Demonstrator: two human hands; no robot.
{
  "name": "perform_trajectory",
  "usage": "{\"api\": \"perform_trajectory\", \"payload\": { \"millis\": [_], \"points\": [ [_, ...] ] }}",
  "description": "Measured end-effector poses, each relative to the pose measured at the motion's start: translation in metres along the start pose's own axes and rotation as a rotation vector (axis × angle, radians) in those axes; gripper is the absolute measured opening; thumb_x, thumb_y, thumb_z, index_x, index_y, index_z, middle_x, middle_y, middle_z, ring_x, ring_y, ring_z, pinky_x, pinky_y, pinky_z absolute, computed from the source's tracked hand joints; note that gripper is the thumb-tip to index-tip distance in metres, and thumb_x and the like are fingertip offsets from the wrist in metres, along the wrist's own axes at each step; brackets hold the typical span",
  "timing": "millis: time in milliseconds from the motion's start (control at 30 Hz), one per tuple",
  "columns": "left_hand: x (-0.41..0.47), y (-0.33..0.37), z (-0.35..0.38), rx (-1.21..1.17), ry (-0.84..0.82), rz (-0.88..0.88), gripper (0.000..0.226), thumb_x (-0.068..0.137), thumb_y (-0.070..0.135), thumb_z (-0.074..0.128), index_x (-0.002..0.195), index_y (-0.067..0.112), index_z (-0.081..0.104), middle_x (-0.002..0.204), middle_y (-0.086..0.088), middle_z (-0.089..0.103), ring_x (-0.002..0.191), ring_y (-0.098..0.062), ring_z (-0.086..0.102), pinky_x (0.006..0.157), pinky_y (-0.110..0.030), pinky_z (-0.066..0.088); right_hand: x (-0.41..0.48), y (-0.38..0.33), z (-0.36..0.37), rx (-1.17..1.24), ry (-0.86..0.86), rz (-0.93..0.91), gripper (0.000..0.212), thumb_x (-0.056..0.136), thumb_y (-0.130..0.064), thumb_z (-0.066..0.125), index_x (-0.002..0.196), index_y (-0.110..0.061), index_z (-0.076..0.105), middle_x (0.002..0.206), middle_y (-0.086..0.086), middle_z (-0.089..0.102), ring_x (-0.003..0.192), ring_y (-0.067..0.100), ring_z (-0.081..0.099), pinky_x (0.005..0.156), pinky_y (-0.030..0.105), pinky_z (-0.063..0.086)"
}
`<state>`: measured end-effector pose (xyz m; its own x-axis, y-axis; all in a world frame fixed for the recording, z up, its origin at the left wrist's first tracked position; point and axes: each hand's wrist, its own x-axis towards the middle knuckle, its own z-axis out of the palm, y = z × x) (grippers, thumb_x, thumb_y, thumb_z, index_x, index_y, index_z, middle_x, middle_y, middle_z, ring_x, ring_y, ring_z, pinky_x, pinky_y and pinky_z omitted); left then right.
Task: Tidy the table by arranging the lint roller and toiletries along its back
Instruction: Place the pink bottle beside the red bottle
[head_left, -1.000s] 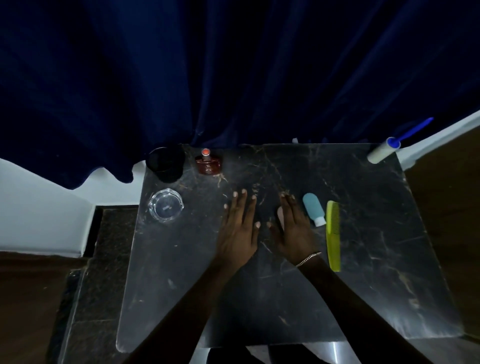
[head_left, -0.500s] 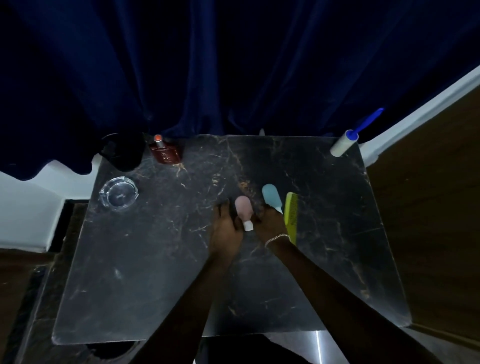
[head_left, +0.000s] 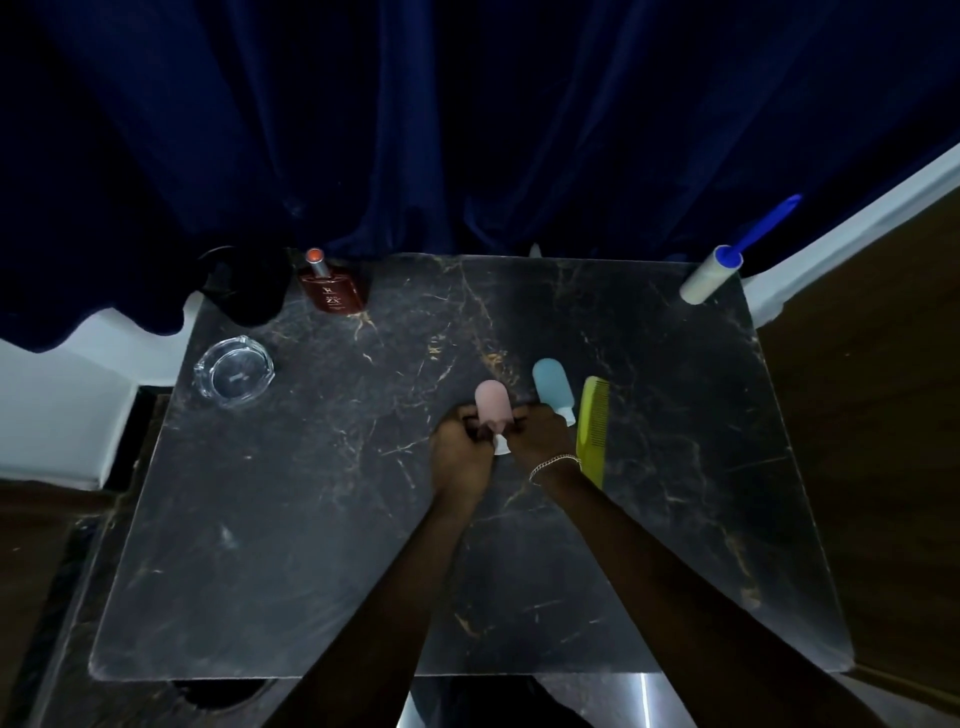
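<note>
- Flat on the tabletop a second ago, both hands have since curled inward: our left hand (head_left: 460, 449) and right hand (head_left: 540, 434) now pinch the small pink bottle (head_left: 492, 408), rounded, soft-looking and white-capped, from either side.
- That bottle is mid-tabletop, cap toward us. We cannot tell whether it rests on the dark veined marble tabletop (head_left: 311, 519) or is just off it.
- Just right of it lies a pale blue bottle (head_left: 551, 384) of the same shape, then a yellow-green plastic comb (head_left: 593, 421), its near end behind our right wrist.
- We judge the step in hand to be taking up the pink bottle. Next it needs carrying to the back edge, somewhere between the red-brown glass perfume bottle (head_left: 332, 293) and the white lint roller (head_left: 710, 275) with a blue handle at the back right corner.
- Hard to read:
  - The black cup-like object (head_left: 249, 293) at back left merges with the dark blue curtain (head_left: 467, 130).
  - Our fingertips hide behind the bottle.
  - The clear glass ashtray (head_left: 234, 371) shows faintly.
</note>
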<state>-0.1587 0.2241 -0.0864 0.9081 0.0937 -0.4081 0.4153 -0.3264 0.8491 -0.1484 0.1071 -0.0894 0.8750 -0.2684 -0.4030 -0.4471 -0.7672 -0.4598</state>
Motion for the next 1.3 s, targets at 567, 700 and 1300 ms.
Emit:
{"api": "perform_trajectory", "payload": {
  "millis": [567, 700, 1300],
  "points": [
    [0.05, 0.036, -0.137, -0.076, 0.116, 0.059, 0.026, 0.09, 0.003, 0.068, 0.115, 0.008, 0.068, 0.104, -0.007, 0.076, 0.098, -0.024, 0.073, 0.091, -0.043, 0.06, 0.008, -0.145, 0.016, 0.383, 0.029, -0.153, 0.024, 0.08, -0.019, 0.079, 0.102, -0.008, 0.078, 0.096, 0.008, 0.079, 0.09, 0.018, 0.074, 0.072, 0.017, 0.051],
    [0.071, 0.041, -0.167, 0.05, 0.162, 0.141, 0.029, 0.088, 0.007, 0.071, 0.117, 0.008, 0.069, 0.105, -0.007, 0.077, 0.089, -0.014, 0.068, 0.066, -0.001, 0.043, 0.018, -0.181, 0.024, 0.4, 0.07, -0.192, 0.022, 0.077, -0.016, 0.082, 0.093, -0.004, 0.073, 0.092, 0.007, 0.076, 0.078, 0.013, 0.062, 0.055, -0.005, 0.037],
    [0.144, -0.014, -0.194, 0.234, 0.005, 0.266, 0.032, 0.097, 0.007, 0.054, 0.126, 0.018, 0.043, 0.111, -0.007, 0.072, 0.099, -0.03, 0.071, 0.071, -0.028, 0.044, 0.065, -0.205, 0.091, 0.299, 0.069, -0.212, 0.041, 0.088, -0.014, 0.071, 0.128, -0.015, 0.06, 0.116, 0.004, 0.073, 0.109, 0.021, 0.068, 0.084, 0.01, 0.041]
  ]
}}
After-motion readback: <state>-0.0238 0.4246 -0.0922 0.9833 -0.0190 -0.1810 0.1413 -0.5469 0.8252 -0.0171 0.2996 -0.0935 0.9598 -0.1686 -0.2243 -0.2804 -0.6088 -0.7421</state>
